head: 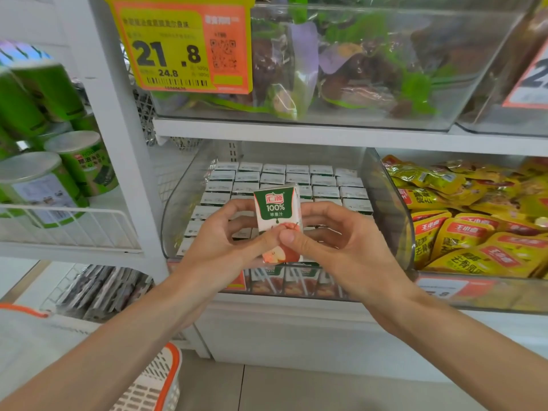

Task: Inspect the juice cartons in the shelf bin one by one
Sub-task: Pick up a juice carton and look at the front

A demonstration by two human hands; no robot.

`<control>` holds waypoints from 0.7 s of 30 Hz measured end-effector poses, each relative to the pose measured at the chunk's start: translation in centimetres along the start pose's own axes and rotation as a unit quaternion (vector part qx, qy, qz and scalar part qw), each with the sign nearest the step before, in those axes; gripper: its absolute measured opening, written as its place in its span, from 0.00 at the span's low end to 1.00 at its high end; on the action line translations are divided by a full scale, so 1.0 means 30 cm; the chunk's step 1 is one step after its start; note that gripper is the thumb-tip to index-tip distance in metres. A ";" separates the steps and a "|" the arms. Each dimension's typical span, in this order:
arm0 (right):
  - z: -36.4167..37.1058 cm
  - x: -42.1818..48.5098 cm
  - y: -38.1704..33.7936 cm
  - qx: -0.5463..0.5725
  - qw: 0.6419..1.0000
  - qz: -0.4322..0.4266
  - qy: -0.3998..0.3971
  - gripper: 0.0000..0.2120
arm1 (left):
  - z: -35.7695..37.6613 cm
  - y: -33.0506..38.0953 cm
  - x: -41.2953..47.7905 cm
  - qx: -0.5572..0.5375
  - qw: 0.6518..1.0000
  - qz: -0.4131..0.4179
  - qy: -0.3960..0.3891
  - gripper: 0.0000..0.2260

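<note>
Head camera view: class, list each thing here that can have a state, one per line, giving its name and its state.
Juice carton: upright, lifted clear of the bin, held in both hands.
Left hand: closed on the carton, thumb on its front.
Right hand: closed on the carton, thumb on its front.
Clear bin: open-topped, nearly full.
Binned cartons: standing in rows.
Yellow snack packets: piled loosely.
</note>
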State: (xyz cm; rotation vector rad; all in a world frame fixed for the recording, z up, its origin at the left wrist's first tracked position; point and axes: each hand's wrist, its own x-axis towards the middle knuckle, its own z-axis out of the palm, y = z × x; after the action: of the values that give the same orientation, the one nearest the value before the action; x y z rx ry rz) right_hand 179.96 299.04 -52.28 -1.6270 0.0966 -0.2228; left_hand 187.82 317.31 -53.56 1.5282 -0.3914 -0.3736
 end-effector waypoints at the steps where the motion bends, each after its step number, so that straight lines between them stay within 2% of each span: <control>1: -0.003 0.003 0.000 0.001 1.000 0.002 0.005 0.18 | 0.003 0.001 -0.001 -0.006 1.000 0.002 -0.006 0.24; 8: -0.025 0.018 0.007 0.026 0.999 0.028 0.035 0.14 | 0.004 0.005 0.000 -0.055 0.998 0.005 -0.021 0.15; 14: -0.030 0.022 0.010 0.038 0.998 0.033 0.042 0.15 | 0.000 0.001 0.003 -0.063 0.998 0.008 -0.019 0.16; 21: -0.031 0.025 0.020 0.016 0.999 0.037 0.034 0.11 | -0.007 -0.001 0.005 -0.031 0.999 0.023 -0.018 0.14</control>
State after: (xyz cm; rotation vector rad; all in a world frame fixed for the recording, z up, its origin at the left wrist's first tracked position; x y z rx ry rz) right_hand 180.54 297.95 -52.76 -1.5806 0.2027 -0.2214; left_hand 188.06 317.44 -53.61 1.4505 -0.4383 -0.3743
